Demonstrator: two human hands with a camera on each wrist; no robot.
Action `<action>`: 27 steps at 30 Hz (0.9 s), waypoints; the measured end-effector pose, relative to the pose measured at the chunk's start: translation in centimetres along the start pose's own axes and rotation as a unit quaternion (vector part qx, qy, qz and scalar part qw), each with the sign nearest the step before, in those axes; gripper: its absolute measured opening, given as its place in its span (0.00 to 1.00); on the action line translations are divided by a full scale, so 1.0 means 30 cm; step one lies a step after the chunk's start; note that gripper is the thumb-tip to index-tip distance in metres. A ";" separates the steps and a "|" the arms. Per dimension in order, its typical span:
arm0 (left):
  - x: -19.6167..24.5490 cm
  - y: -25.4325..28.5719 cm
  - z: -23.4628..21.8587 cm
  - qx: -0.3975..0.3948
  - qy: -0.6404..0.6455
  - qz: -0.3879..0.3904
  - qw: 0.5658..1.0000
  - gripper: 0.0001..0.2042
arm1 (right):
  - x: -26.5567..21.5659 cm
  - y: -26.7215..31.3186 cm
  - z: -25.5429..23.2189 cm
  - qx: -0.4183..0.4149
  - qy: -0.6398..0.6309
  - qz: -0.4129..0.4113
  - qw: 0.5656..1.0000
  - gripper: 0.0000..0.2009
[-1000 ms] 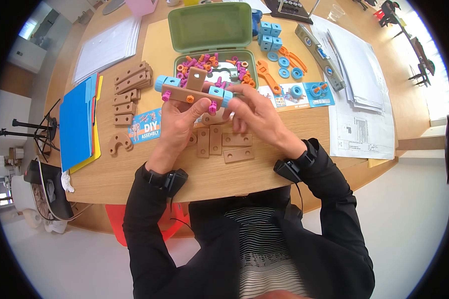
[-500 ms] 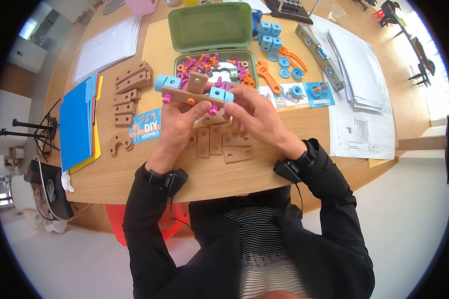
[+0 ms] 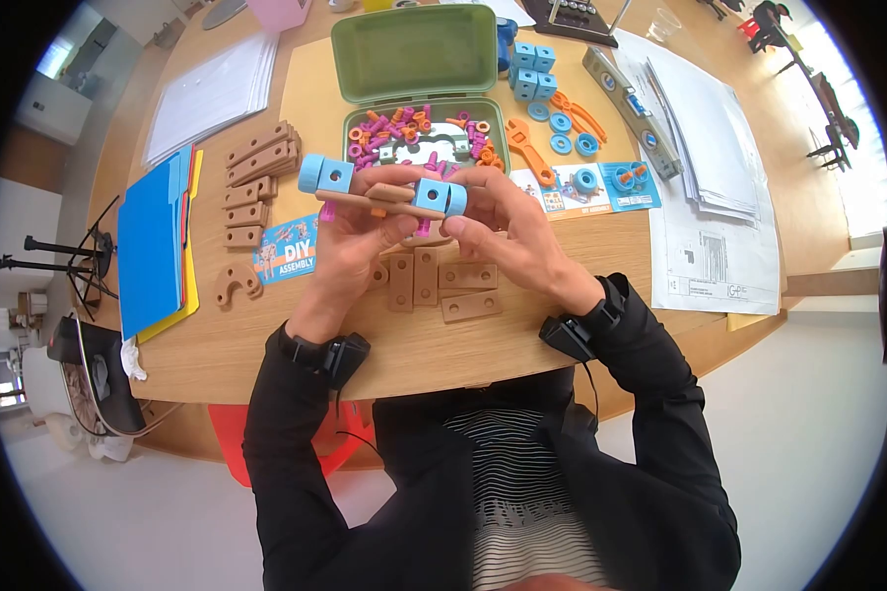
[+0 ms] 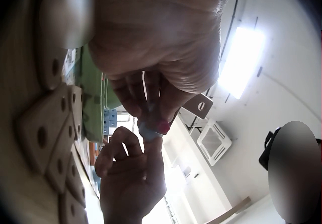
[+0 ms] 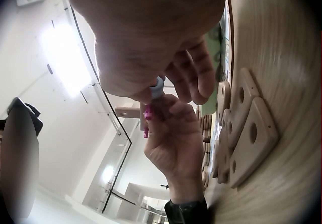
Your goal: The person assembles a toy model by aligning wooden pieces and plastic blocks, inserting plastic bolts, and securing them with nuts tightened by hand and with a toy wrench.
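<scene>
Above the table's front, my left hand [image 3: 350, 251] grips a toy assembly by its brown bar [image 3: 399, 206], its thumb along the near side. Blue cubes sit at both ends, one by the left hand's fingers and the other, a drilled cube [image 3: 432, 195], by the right. Each carries a round blue cap, the left cap [image 3: 310, 172] standing free. My right hand [image 3: 512, 231] pinches the right cap [image 3: 456, 200] between thumb and fingers. A magenta bolt [image 5: 148, 112] pokes from the bar in the right wrist view. A shorter brown piece on the bar appears nearly end-on from the head.
Loose brown plates [image 3: 471, 277] lie below the hands. Behind is an open green box [image 3: 414, 54] of bolts and nuts. To the right are blue cubes [image 3: 534, 71], an orange wrench [image 3: 530, 153] and a level [image 3: 633, 110]; at left, stacked brown bars [image 3: 264, 156] and folders [image 3: 153, 241].
The assembly has tilted, so its short brown piece, upright before, now looks foreshortened and the cubes' drilled faces show larger. The right thumb and fingers have shifted around the right cap.
</scene>
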State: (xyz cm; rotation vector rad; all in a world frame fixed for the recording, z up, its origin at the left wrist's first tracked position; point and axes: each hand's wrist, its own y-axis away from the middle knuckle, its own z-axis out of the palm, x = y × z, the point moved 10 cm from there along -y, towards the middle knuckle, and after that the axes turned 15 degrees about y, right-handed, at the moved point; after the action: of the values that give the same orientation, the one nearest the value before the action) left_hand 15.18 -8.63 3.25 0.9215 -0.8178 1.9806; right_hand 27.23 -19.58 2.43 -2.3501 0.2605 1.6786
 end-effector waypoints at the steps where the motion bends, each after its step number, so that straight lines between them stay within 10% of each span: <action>1: 0.008 -0.002 0.013 -0.012 0.008 0.000 1.000 0.20 | -0.005 0.000 0.001 0.000 0.000 -0.015 1.000 0.23; 27: 0.020 0.000 0.009 0.020 0.022 -0.003 1.000 0.21 | -0.003 -0.002 0.002 0.011 0.024 -0.014 1.000 0.22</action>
State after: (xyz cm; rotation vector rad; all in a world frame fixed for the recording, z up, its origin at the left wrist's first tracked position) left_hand 15.00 -8.62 3.89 0.8985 -0.7538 2.0116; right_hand 27.16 -19.51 2.51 -2.3680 0.2516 1.6006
